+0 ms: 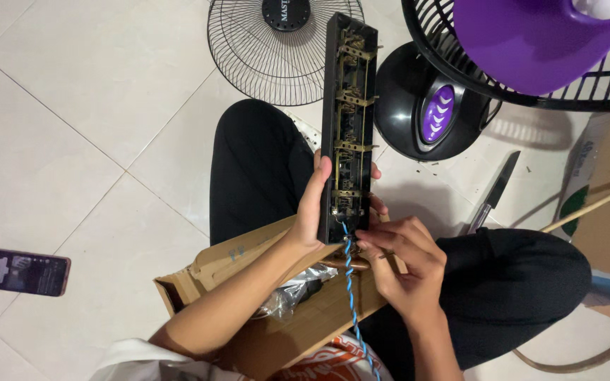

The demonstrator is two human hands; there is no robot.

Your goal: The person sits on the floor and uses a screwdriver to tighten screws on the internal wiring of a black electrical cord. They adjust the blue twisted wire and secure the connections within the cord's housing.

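We see the left hand wrapped around the lower end of an opened black power strip — brass contacts showing — held upright above a cardboard box on the lap. Just right of the strip's base, the right hand pinches a blue-and-white twisted wire between closed fingertips. Beyond the strip lies a wire fan grille; a phone lies far left.

Tiled floor (phone, fan grille)

phone left, fan grille ahead, box on lap
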